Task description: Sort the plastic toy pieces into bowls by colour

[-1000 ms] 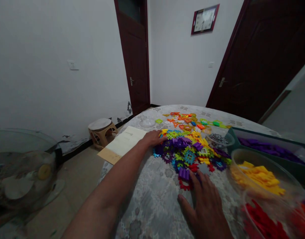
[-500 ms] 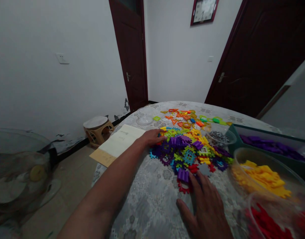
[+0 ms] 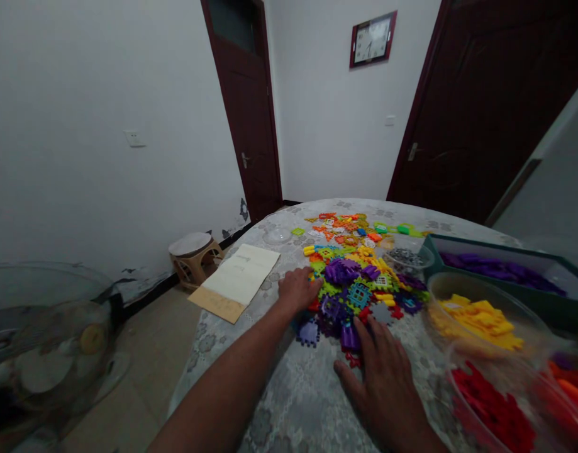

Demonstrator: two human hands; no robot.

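A heap of colourful plastic building pieces (image 3: 359, 294) lies on the table, with purple, green, yellow, blue and red ones mixed together. My left hand (image 3: 299, 290) rests against the heap's left side, fingers apart and bent over the pieces; its fingertips are partly hard to make out. At the near edge of the heap, my right hand (image 3: 385, 368) is spread low over the tablecloth, fingertips touching or right beside a purple ridged piece (image 3: 350, 338). Nothing is gripped in it. A pale purple toothed piece (image 3: 309, 331) lies just below my left hand.
Clear tubs on the right hold yellow pieces (image 3: 482, 324) and red pieces (image 3: 494, 402). Behind them stands a dark green box (image 3: 496, 245) with purple pieces. A small tub of grey pieces (image 3: 405, 257), an open notebook (image 3: 244, 277) and scattered orange pieces (image 3: 348, 226) surround the heap.
My left hand has shifted along the heap's left side, and purple pieces there have moved. The pale purple piece now shows at the near edge. My right hand stays by the purple ridged piece.
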